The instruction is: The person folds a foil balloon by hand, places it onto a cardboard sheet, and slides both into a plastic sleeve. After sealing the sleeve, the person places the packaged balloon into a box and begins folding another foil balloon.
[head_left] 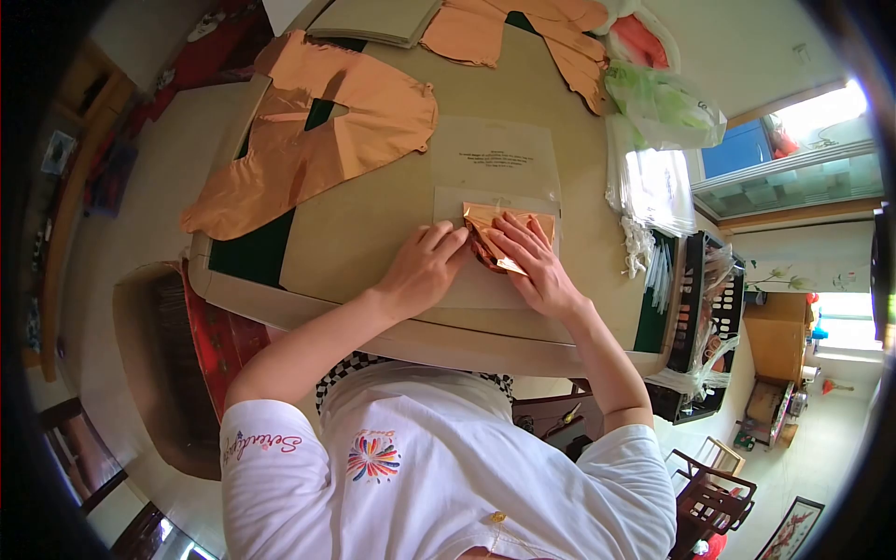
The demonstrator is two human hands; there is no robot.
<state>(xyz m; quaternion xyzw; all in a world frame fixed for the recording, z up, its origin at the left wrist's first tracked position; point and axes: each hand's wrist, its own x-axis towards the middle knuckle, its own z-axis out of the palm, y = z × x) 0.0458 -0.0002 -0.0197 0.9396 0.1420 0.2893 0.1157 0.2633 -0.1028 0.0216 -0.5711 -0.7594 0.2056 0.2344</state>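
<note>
A small folded piece of shiny copper foil (495,227) lies inside a clear plastic sleeve (495,201) on the table in front of me. My left hand (425,268) presses flat on the sleeve at the foil's left edge, fingers together. My right hand (534,261) lies over the foil's right and lower part, fingers spread and pushing it down. A sheet with printed text (497,157) sits in the sleeve just beyond the foil.
A large copper foil sheet (317,131) lies at the table's far left, more foil pieces (523,33) at the far end. Plastic bags (663,107) and a black basket (700,308) crowd the right edge. The table rim (392,331) is near my body.
</note>
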